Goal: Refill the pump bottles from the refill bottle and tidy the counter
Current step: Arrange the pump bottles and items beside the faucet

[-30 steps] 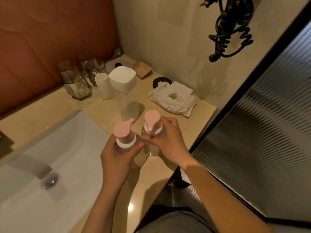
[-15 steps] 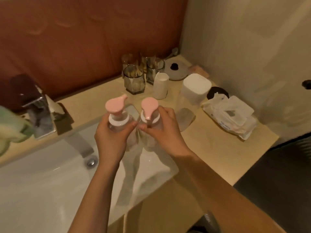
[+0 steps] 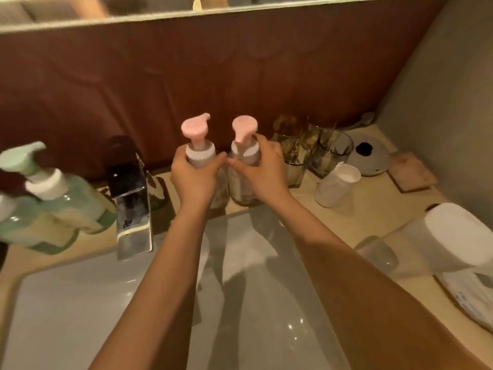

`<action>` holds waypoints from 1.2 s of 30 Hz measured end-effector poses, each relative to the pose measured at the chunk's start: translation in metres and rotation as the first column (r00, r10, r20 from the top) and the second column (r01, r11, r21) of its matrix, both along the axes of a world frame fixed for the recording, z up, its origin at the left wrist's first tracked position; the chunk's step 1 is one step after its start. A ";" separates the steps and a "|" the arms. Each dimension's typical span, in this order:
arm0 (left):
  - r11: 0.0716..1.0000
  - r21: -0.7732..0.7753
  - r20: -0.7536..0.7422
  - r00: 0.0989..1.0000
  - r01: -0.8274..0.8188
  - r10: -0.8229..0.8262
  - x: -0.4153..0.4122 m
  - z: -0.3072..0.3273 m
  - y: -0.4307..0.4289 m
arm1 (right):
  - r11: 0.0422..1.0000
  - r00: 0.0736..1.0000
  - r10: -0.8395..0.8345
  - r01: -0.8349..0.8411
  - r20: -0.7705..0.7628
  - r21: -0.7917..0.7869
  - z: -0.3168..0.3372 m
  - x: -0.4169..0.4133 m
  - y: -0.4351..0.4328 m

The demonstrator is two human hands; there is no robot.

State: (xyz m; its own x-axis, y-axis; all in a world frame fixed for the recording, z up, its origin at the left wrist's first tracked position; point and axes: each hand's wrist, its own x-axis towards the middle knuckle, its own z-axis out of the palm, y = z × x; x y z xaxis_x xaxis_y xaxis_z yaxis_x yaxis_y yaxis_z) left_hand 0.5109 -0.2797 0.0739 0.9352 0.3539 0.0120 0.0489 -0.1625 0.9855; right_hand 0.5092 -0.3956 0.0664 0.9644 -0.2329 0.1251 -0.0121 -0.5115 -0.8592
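Nothing readable here, folks: the print on the wipes pack at the right edge is a blur, and the green bottle label is smeared too.

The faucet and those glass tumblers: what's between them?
In the head view, two pink-topped pump bottles: one gripped by the left hand, the other by the right hand.

Mirror-bright metal faucet

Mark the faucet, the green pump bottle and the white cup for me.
faucet (image 3: 133,217), head view, chrome spout
green pump bottle (image 3: 70,201), head view, bottle body
white cup (image 3: 330,193), head view, side wall
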 end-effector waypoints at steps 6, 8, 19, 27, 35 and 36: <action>0.998 0.052 -0.035 0.999 0.023 -0.021 0.019 -0.030 0.006 | 1.000 1.000 -0.001 0.001 -0.001 0.013 -0.017 0.021 0.008; 0.999 0.030 -0.061 0.997 0.044 -0.042 0.017 -0.030 0.008 | 0.998 0.999 0.034 -0.034 -0.001 0.043 -0.018 0.021 0.007; 0.976 0.123 -0.107 0.980 0.182 -0.169 -0.077 -0.037 -0.016 | 0.986 0.981 0.118 -0.097 -0.157 0.136 -0.029 -0.078 -0.022; 0.899 0.088 -0.220 0.889 0.429 -0.402 -0.156 -0.030 -0.062 | 0.955 0.953 0.167 -0.092 -0.254 0.283 -0.020 -0.199 -0.073; 0.719 0.113 -0.157 0.727 0.686 -0.669 -0.189 0.000 -0.129 | 0.957 0.952 -0.030 0.115 -0.304 0.266 -0.001 -0.253 -0.144; 0.716 0.120 -0.120 0.726 0.687 -0.677 -0.189 0.004 -0.137 | 0.964 0.945 -0.069 0.146 -0.318 0.223 -0.001 -0.254 -0.152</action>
State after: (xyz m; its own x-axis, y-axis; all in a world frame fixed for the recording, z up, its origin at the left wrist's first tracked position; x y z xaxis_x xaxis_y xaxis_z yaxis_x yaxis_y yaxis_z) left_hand 0.3219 -0.4165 0.0783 0.9225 -0.3815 -0.0583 -0.0713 -0.3170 0.9457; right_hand 0.2554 -0.5481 0.0653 0.9143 -0.3237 -0.2436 -0.3362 -0.2709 -0.9020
